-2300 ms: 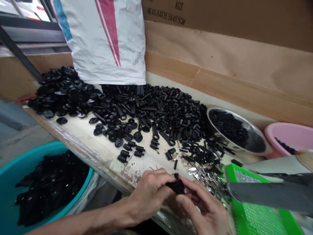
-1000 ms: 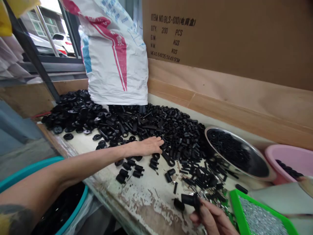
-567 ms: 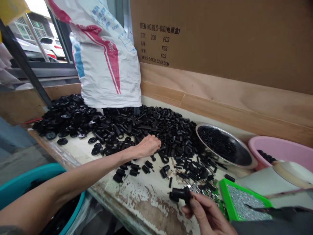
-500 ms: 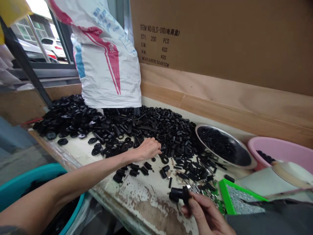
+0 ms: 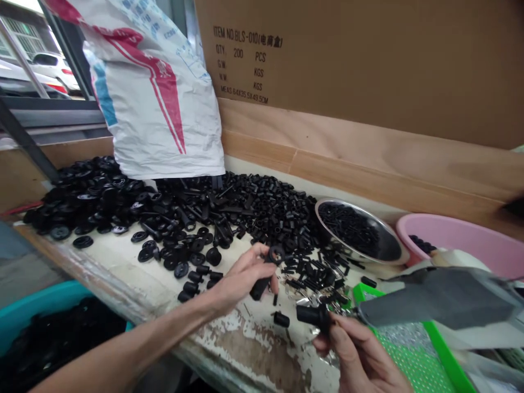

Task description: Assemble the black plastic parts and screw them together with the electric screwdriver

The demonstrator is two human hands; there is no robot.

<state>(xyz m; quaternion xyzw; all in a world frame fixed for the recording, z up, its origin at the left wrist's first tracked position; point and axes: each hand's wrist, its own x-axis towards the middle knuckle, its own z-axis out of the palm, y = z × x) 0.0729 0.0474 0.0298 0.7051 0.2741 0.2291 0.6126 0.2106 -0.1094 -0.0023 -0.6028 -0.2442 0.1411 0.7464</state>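
- Left hand (image 5: 241, 278) moving up off the parts since the earlier frame, its fingers closing around a black plastic ring-ended lever (image 5: 259, 287)
- Right hand (image 5: 356, 357) still pinching a black plastic bushing (image 5: 313, 315) above the worn workbench (image 5: 110, 256)
- Heap of black plastic parts (image 5: 262, 207) lying just beyond both hands

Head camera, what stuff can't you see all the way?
Head view:
The black stubby piece in the right hand: fingers hide its end.
The black ring-ended piece in the left hand: fingers hide its middle.
The green tray: a grey flat object covers part of it.
The white sack: the top edge cuts it off.
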